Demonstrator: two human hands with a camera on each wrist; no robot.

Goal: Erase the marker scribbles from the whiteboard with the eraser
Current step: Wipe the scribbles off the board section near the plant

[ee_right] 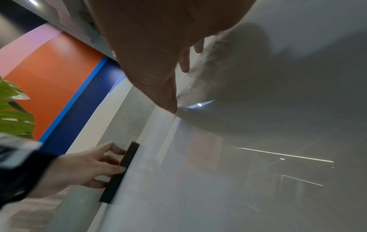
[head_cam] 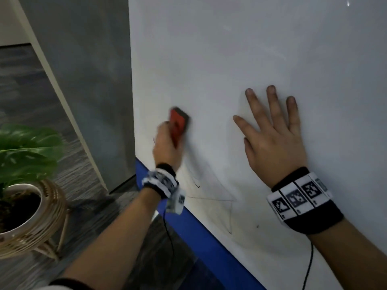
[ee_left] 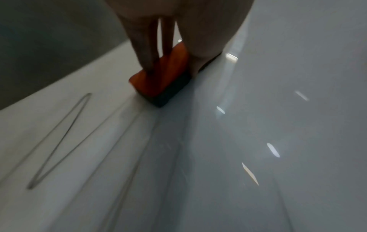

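The whiteboard point(head_cam: 240, 59) fills most of the head view. My left hand point(head_cam: 166, 143) grips a red eraser point(head_cam: 178, 124) with a dark felt underside and holds it flat against the board near its left edge. The left wrist view shows fingers point(ee_left: 145, 51) curled on the eraser point(ee_left: 168, 75), its felt on the board. Thin marker lines point(head_cam: 209, 198) run below the eraser, and a zigzag scribble point(ee_left: 57, 141) lies beside it. My right hand point(head_cam: 272, 130) rests flat on the board, fingers spread. The right wrist view shows the eraser point(ee_right: 121, 172) edge-on.
A blue strip point(head_cam: 199, 233) borders the board's lower edge. A potted green plant point(head_cam: 25, 155) in a woven stand point(head_cam: 41, 227) sits on the floor at the left. A grey wall panel point(head_cam: 88, 80) stands left of the board.
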